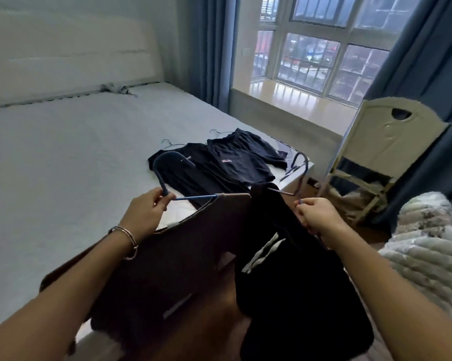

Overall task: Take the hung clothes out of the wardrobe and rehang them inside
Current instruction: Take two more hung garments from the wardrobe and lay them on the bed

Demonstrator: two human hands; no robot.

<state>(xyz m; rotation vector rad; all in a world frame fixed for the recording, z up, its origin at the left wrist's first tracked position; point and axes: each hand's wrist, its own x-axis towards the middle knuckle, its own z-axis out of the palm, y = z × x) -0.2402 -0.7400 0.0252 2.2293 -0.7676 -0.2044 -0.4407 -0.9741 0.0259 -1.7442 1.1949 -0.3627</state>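
My left hand (145, 211) grips a blue hanger (159, 168) by its neck, and a dark brown garment (167, 269) hangs from it over the bed's edge. My right hand (316, 216) grips a second blue hanger (303, 168) that carries a black garment with white drawstrings (292, 282). Both garments hang close together in front of me. Beyond them, two dark navy garments (219, 165) lie flat on the bed (76, 152), each still on a thin wire hanger. The wardrobe is out of view.
A loose blue hanger (291, 171) lies at the bed's far corner. A cream chair (370, 162) stands at the right by blue curtains (428, 61). A fluffy white blanket (428, 251) sits at the right edge. A window sill (284, 97) runs behind the bed.
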